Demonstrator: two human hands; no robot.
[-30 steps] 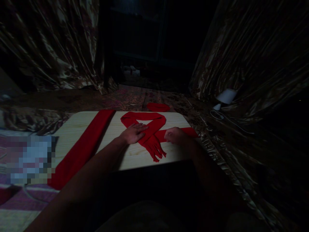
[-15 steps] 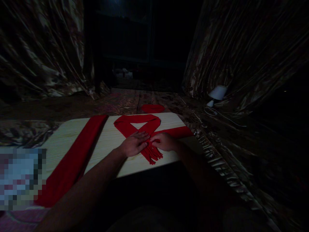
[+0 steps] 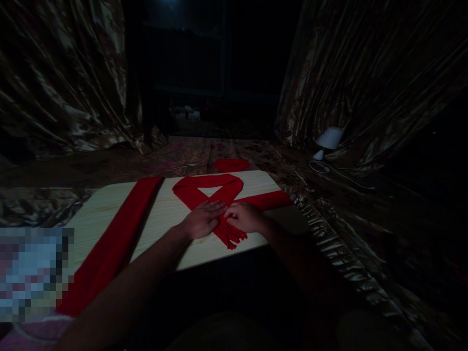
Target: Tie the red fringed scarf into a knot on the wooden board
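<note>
A red fringed scarf [image 3: 208, 187] lies in a crossed loop on a pale wooden board [image 3: 168, 214]. My left hand [image 3: 203, 220] rests flat on the scarf where its ends cross, fingers stretched out. My right hand [image 3: 243, 217] sits beside it, fingers curled onto the scarf just above the fringe [image 3: 231, 236]. One end of the scarf runs off to the right edge of the board. A second red scarf [image 3: 117, 234] lies flat and straight along the board's left side.
Shiny patterned curtains hang left and right. A small red cloth piece [image 3: 231, 165] lies on the carpet behind the board. A white lamp [image 3: 329, 141] with a cable sits at the right. A blurred patch covers the lower left.
My right hand has moved left along the scarf, from the right end to the crossing next to my left hand. The camera has shifted slightly.
</note>
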